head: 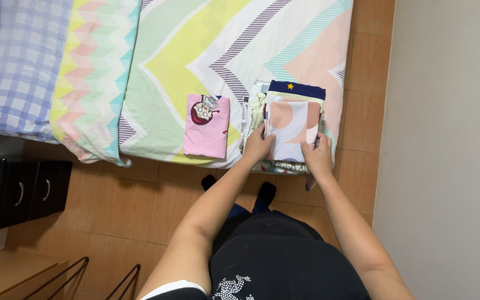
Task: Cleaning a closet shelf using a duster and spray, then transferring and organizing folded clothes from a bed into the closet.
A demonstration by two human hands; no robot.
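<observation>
A stack of folded cloths (290, 125) lies at the near right corner of the bed. The top piece is white with peach and pale blue shapes; a navy piece with a yellow star shows behind it. My left hand (258, 144) grips the stack's left edge. My right hand (318, 156) grips its right edge near the bed's corner. A folded pink cloth (207, 126) with a cartoon print lies flat just left of the stack, apart from both hands.
The bed (195, 50) carries a pastel zigzag sheet, with a chevron blanket (93, 72) and a blue checked cover (15, 61) to the left. A dark drawer unit (29, 189) stands on the wooden floor at left. A grey wall (445, 139) runs along the right.
</observation>
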